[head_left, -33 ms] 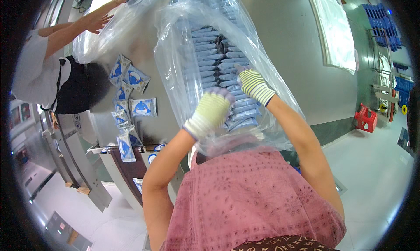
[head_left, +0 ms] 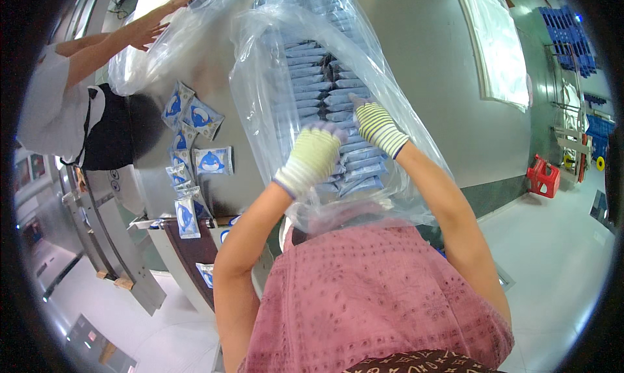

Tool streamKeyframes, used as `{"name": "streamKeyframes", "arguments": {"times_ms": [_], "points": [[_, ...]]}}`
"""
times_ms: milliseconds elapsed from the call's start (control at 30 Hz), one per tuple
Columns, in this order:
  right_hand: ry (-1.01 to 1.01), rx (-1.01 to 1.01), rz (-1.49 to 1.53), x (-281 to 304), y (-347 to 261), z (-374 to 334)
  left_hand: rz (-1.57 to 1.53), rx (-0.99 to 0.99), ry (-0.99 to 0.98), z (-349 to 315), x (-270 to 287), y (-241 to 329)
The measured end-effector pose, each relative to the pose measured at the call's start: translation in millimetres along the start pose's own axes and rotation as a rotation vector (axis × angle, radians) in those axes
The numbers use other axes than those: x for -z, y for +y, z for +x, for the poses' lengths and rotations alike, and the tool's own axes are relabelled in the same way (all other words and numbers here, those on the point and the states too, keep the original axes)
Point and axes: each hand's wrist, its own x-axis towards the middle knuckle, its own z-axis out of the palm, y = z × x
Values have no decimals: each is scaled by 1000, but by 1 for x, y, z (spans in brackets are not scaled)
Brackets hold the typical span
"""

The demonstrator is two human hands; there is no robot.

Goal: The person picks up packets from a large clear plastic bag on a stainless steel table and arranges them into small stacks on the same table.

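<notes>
Rows of small blue packets (head_left: pixel 364 171) stand close together inside a large clear plastic bag (head_left: pixel 250 93) on the metal table. Both my hands wear striped knit gloves with greyish fingertips. Over the near part of the left row is my left hand (head_left: pixel 311 155), its fingers bent down and smeared by motion; whether it grips a packet cannot be made out. My right hand (head_left: pixel 380 127) rests at the right row, forefinger stretched toward the packets and the other fingers partly hidden. The bag's near edge lies against my pink apron (head_left: pixel 383 282).
Loose white-and-blue packets (head_left: pixel 213 160) lie on the table to my left, beside a brown conveyor belt (head_left: pixel 192 243). Another person's arms (head_left: pixel 120 45) reach over a second clear bag (head_left: pixel 146 64). Flat plastic bags (head_left: pixel 497 45) are stacked at right; a red stool (head_left: pixel 543 177) stands on the floor.
My left hand has shifted slightly away from me over the packets. The right hand stays nearly where it was. A packet on the conveyor belt shows a little more.
</notes>
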Motion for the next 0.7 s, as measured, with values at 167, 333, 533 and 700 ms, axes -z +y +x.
{"name": "streamKeyframes", "arguments": {"times_ms": [167, 333, 533, 700], "points": [[-147, -108, 46, 7, 2, 15, 97, 206, -55, 62, 10, -38], [-231, -110, -121, 26, -9, 34, 96, 159, -165, 152, 27, -72], [93, 110, -255, 22, 19, 38, 10, -18, -84, 241, 61, -54], [-7, 113, -183, 24, 32, 57, 186, 1, -22, 281, 80, -49]]}}
